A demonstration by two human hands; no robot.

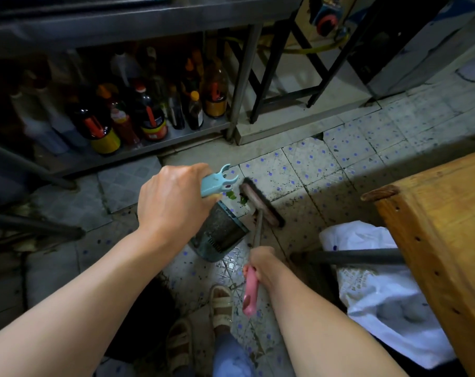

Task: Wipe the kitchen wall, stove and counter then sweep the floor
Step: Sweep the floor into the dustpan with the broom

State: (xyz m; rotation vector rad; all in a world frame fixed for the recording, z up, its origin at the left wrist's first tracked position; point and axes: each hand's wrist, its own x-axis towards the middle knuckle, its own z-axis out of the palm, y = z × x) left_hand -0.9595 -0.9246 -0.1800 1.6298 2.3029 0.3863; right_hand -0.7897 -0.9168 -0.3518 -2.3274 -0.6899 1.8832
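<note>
Over the speckled tiled floor [339, 170], the left hand [173, 197] grips a blue plastic dustpan [217, 229] while the right hand [260, 263] grips a pink-handled broom [260, 202], nudging green scraps [232, 195] in; sweeping looks nearly finished.

The dustpan [217, 232] is set on the floor [339, 170], left of the broom head [260, 204]; scraps [235, 195] lie between them.

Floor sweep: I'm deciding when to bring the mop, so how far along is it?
Under way. The left hand grips the blue dustpan handle; the right hand holds the pink-handled broom, its head beside green scraps at the pan's mouth. Those remain uncollected, and the floor tiles look speckled. Wall, stove and counter wiping cannot be judged here.
</note>
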